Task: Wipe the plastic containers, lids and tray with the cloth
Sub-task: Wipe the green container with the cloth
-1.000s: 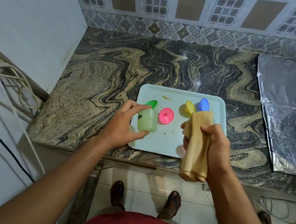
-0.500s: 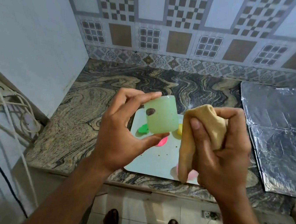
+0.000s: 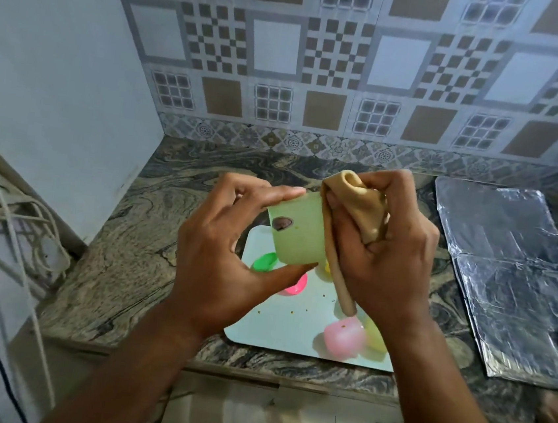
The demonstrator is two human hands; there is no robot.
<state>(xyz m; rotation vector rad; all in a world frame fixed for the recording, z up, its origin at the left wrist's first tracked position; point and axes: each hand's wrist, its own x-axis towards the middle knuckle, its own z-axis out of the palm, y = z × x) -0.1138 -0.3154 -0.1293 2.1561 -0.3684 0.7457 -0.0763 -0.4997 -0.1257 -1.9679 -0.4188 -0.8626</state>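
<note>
Change since earlier: both hands have lifted higher above the pale rectangular plastic tray [image 3: 279,328], and the tan cloth [image 3: 355,226], held apart from the container half a second ago, now lies against its right side.
Head view, left hand [image 3: 220,263]: pinches the pale green translucent plastic container [image 3: 298,230], fingertips on its upper end and thumb under its lower end, holding it tilted above the tray's far part.
Head view, right hand [image 3: 386,260]: fingers curled tight round the bunched cloth; a rolled tail hangs toward the tray.
Container mark: dark oval smudge on the side facing the camera.
On the tray: bright green plastic lid [image 3: 264,262] and pink plastic lid [image 3: 294,285] under the container; pink plastic container [image 3: 340,336] and yellow plastic container [image 3: 374,335] at its near right corner, touching; small crumbs between.
Under the tray: swirled marble counter [image 3: 136,248].
Right of the tray: crinkled foil sheets [image 3: 511,277].
</note>
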